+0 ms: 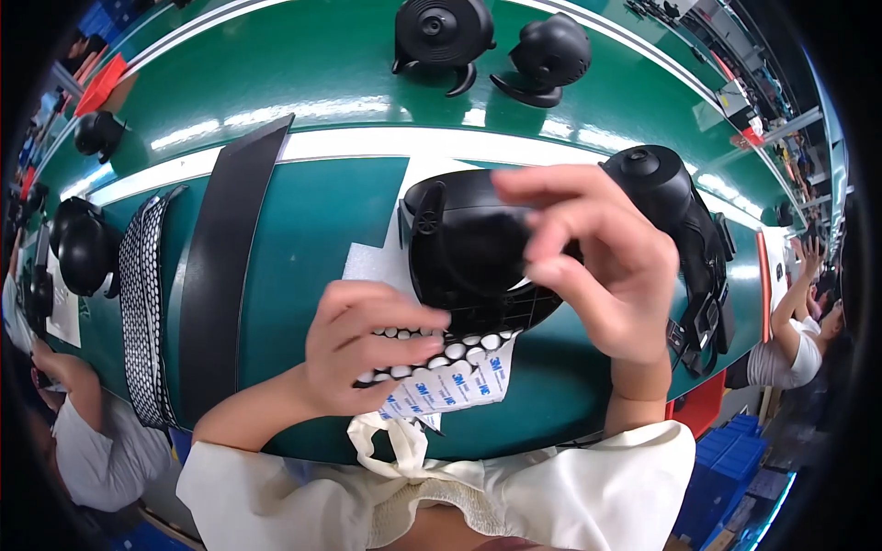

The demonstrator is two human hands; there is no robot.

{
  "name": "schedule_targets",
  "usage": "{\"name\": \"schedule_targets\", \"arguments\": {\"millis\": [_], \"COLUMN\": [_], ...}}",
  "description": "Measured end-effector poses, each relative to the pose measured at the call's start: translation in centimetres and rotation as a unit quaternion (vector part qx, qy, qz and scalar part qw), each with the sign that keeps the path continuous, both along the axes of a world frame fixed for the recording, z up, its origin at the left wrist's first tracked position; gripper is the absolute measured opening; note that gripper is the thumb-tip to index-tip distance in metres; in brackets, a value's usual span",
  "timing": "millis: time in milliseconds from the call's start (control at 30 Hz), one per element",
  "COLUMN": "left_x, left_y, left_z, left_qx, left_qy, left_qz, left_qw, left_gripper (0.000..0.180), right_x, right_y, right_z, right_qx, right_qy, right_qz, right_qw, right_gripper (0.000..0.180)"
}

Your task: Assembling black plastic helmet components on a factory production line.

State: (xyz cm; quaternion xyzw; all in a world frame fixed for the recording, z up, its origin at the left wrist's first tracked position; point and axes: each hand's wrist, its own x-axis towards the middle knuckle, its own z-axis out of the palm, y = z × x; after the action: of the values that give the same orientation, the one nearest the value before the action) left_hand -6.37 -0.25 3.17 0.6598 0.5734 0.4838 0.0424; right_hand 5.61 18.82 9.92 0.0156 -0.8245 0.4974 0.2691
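In the head view, the left hand [363, 347] grips a black strip with white round dots [478, 349] at the near edge of a black plastic housing [464, 243] on the green table [308, 239]. The right hand's [611, 262] curled fingers blur above; whether they pinch anything, I cannot tell.

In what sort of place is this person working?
Probably a factory assembly line: several similar black units stand along the green work surfaces, and other people show at both sides.
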Motion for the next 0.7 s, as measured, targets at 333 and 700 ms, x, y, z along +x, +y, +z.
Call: {"name": "schedule_targets", "arguments": {"millis": [333, 700], "left_x": [0.3, 0.5], "left_y": [0.6, 0.8], "left_z": [-1.1, -0.9], "left_qx": [0.02, 0.026], "left_qy": [0.038, 0.023], "left_qz": [0.019, 0.035], "left_qw": [0.999, 0.999], "left_gripper": [0.028, 0.027], "right_x": [-3.5, -3.6], "right_y": [-1.5, -1.9], "right_z": [-1.5, -1.4], "right_qx": [0.003, 0.045], "right_qy": [-0.027, -0.011], "right_qz": [0.004, -0.02], "right_qw": [1.0, 0.999], "right_gripper": [0.004, 0.005]}}
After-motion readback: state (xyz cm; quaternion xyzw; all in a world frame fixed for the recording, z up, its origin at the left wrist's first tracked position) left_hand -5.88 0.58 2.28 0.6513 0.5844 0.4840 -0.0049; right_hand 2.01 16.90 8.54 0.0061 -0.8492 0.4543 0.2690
